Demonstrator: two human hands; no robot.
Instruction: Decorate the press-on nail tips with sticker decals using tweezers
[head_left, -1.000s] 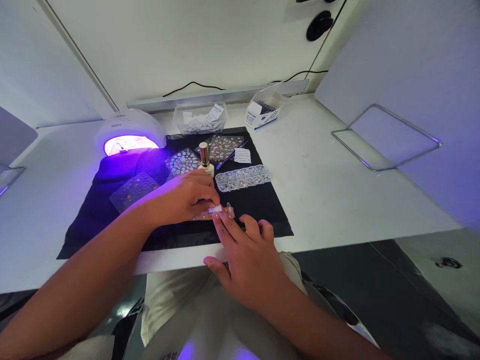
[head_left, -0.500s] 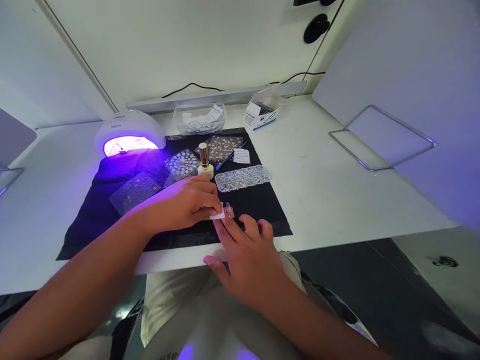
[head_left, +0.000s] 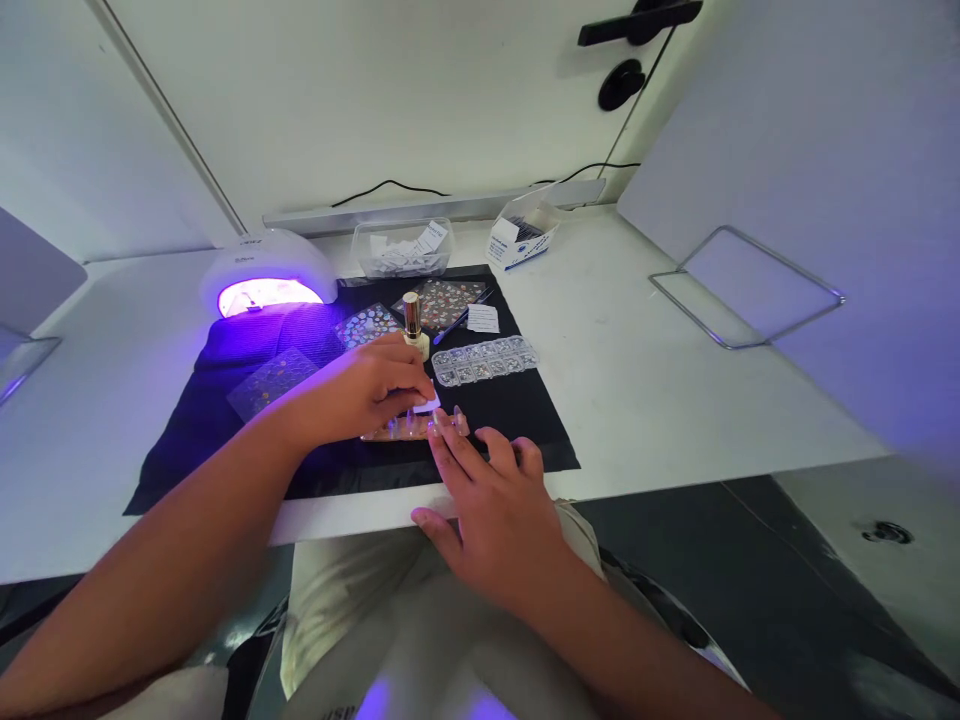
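Note:
My left hand [head_left: 384,382] is closed in a pinch on a small white wipe [head_left: 429,402], held just above a flesh-coloured strip of false nails [head_left: 401,430]. Glossy, clear-looking nails stand along that strip, which lies on the black mat [head_left: 517,415]. My right hand [head_left: 495,500] is open, its index and middle fingertips resting on the strip's right part while its other fingers spread apart. Behind my left hand stands a nail polish bottle [head_left: 414,325] with a gold cap. A clear case of rhinestones [head_left: 486,361] lies behind the fingers of my right hand.
A lit white nail lamp [head_left: 274,255] stands at the left. Sticker sheets [head_left: 450,303], a dark pen-like tool [head_left: 454,325] and a white paper square [head_left: 483,318] lie on the mat. Behind are a tub of wipes [head_left: 403,255], an alcohol pad box [head_left: 521,240] and cables.
My left hand with the wipe has moved left and slightly up, uncovering the strip of nails. My right hand stays nearly in place. The head view has tilted slightly upward.

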